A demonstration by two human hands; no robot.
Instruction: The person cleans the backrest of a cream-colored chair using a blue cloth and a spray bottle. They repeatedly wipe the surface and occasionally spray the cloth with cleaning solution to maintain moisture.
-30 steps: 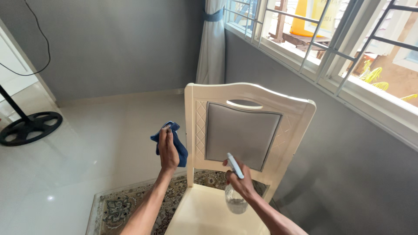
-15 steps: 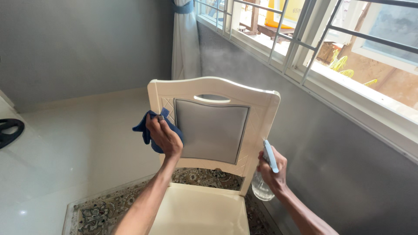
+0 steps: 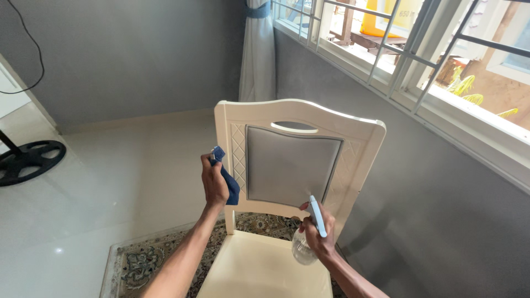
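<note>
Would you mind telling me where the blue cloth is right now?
In the head view the blue cloth is bunched in the left hand, left of centre, against the left post of the cream chair beside its grey back pad.

Pale glossy tiled floor (image 3: pixel 110 165), lit by window glare. A patterned rug (image 3: pixel 143 262) is laid on it at lower centre. A cream chair (image 3: pixel 259 265) is stood on the rug. A black round fan base (image 3: pixel 27 160) is set on the tiles at far left.
</note>
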